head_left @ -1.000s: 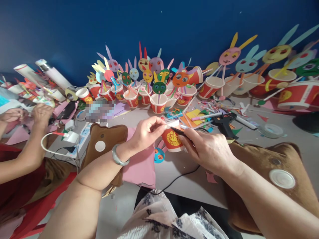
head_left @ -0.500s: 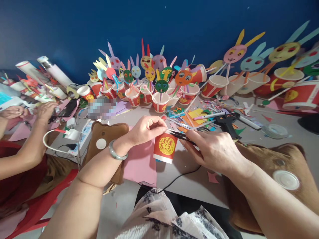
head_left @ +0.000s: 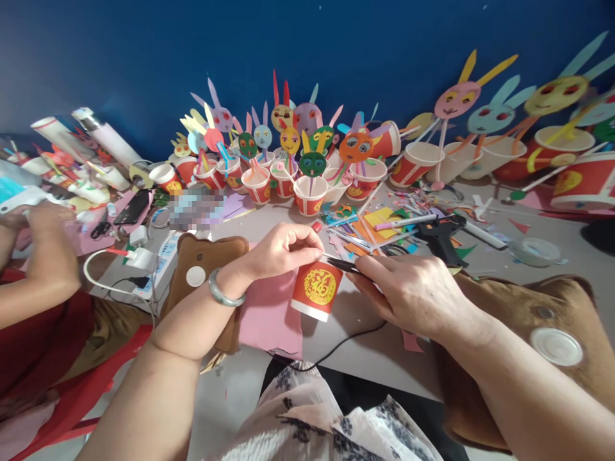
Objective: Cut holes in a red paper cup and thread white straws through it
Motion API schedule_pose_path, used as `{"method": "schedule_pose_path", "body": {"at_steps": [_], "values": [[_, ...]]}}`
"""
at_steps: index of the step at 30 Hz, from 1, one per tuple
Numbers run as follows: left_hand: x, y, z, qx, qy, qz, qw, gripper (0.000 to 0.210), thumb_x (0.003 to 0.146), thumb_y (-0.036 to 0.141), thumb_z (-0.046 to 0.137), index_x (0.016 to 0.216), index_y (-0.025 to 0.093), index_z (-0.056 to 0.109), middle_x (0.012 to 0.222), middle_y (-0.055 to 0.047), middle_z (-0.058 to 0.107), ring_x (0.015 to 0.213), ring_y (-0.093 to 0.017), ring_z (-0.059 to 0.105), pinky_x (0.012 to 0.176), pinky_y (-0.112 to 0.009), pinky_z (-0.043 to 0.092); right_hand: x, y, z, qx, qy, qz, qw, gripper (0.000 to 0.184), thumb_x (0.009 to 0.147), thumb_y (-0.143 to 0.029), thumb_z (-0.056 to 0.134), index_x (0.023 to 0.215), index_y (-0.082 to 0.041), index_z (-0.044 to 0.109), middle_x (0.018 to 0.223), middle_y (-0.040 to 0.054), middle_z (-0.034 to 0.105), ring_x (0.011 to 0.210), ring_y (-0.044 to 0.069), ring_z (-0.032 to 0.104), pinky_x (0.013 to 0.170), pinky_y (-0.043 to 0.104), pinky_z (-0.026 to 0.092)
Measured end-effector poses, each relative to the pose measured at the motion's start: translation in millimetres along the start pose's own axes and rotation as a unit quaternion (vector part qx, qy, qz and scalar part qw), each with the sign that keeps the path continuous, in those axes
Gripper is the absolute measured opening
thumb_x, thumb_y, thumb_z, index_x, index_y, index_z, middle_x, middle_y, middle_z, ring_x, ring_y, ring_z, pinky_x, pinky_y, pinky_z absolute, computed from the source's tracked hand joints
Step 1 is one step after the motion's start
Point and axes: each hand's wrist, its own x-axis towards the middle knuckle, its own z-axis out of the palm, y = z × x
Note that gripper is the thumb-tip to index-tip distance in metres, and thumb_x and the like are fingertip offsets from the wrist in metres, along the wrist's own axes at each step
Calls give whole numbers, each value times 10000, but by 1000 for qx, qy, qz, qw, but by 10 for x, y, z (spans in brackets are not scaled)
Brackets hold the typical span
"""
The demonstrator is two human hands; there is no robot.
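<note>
With left hand (head_left: 293, 250) pinched a thin white strip (head_left: 326, 255) between thumb and fingertips, directly above a slightly tilted red cup (head_left: 314, 288); could not tell whether also gripped the cup. With right hand (head_left: 408, 288) closed around dark scissors (head_left: 342, 264), pointed the tips at the strip. Had bare grey tabletop (head_left: 369, 317) between both forearms, running down to the near edge, crossed by a black cable (head_left: 341, 344). Had a pink sheet (head_left: 271, 314) and a brown cushion (head_left: 206, 282) beside the left wrist, a second cushion (head_left: 571, 307) near the right forearm. Faced paper scraps (head_left: 379, 221) and a black glue gun (head_left: 444, 237) beyond the right hand, then crowded paper cups (head_left: 310, 205) before a blue wall (head_left: 336, 38). Reached both arms forward, angled inward, right knuckles up
</note>
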Motion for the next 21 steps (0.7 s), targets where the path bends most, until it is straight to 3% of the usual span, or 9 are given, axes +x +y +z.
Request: {"method": "schedule_pose_path", "body": {"at_steps": [10,21], "values": [[6,24,-27,17,-30,2,999,133,844,234,658,767,126,662,711,-28,655,659,-94,564,617,-207,462,7,-14,-33,4,-15,-17,1000,346,1036,-347,356,840,-195,596,532,-7,550,432,127,405,502,302,156],[15,5,-20,14,-27,-2,1000,131,839,232,676,756,132,662,701,-31,654,641,-102,567,607,-217,460,4,-20,-40,-8,-26,-13,1000,330,1023,-322,385,764,-210,556,547,-6,568,438,127,432,494,299,139]]}}
